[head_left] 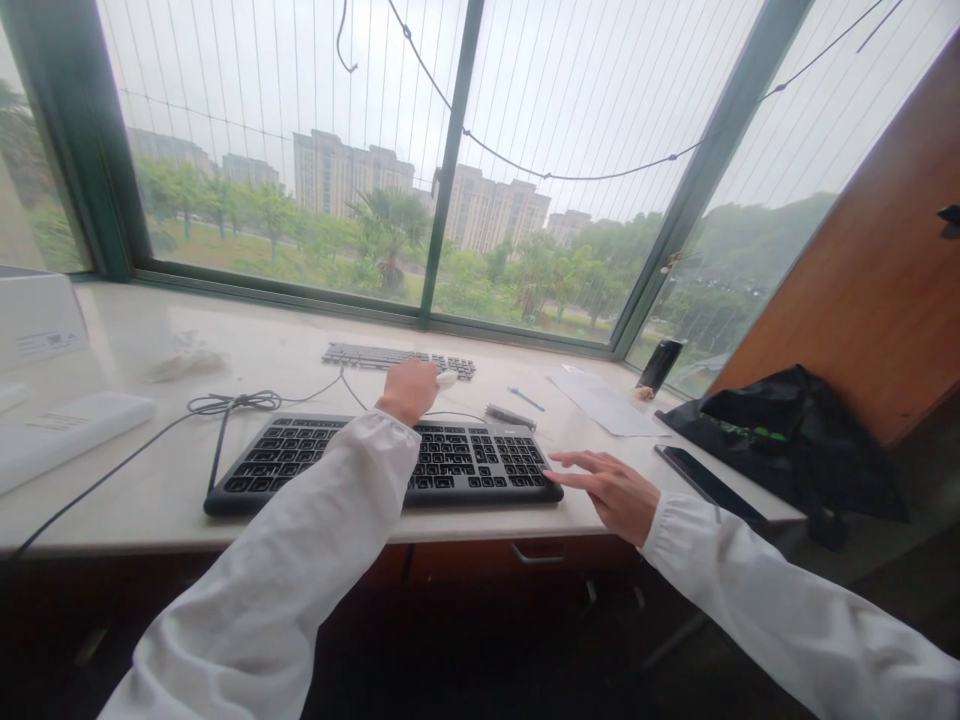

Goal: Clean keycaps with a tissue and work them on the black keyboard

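Observation:
A black keyboard (487, 455) lies along the front edge of the white tabletop. My left hand (409, 388) reaches over it, fingers closed on a small white object (446, 380) that I cannot clearly make out. Just beyond that hand lies a thin grey keyboard or loose key set (367, 355). At the keyboard's right end, my right hand (611, 488) has its fingers stretched out, with fingertips at the number keys and nothing held. My left sleeve covers part of the keys.
A coiled cable (236, 402) lies at the left, near white boxes (41, 320). Behind the keyboard are a dark strip (511, 416), a blue stick (526, 399) and paper (607, 402). At the right are a phone (709, 482), a black can (660, 366) and a black bag (795, 430).

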The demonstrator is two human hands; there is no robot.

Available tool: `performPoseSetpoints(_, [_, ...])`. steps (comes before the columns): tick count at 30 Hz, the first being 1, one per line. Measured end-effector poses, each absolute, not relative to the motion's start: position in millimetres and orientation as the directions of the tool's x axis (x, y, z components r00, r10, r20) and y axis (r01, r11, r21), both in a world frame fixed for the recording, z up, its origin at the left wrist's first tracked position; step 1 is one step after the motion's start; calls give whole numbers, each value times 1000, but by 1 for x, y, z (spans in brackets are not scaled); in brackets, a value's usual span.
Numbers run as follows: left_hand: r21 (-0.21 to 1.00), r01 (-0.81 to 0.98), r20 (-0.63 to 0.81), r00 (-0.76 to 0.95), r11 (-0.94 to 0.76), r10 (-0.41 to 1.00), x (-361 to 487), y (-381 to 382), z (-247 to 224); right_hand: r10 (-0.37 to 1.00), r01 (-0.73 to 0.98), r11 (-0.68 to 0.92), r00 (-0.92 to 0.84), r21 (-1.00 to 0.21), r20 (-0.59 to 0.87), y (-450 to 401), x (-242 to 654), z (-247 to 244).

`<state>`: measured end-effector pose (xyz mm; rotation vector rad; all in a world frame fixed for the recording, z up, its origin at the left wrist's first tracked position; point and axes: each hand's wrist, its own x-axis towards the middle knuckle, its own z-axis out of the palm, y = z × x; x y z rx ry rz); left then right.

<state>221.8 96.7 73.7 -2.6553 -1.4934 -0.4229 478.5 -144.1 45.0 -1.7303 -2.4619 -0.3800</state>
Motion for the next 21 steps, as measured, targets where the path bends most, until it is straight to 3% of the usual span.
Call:
performPoseSetpoints(6, [73,848,262,491,-525,831,222,97,73,880,964,255,-266,81,393,-138,482,54])
performPoseSetpoints(21, [76,854,282,477,-515,832,221,96,73,885,942,317,-336,112,322,-131,485,49])
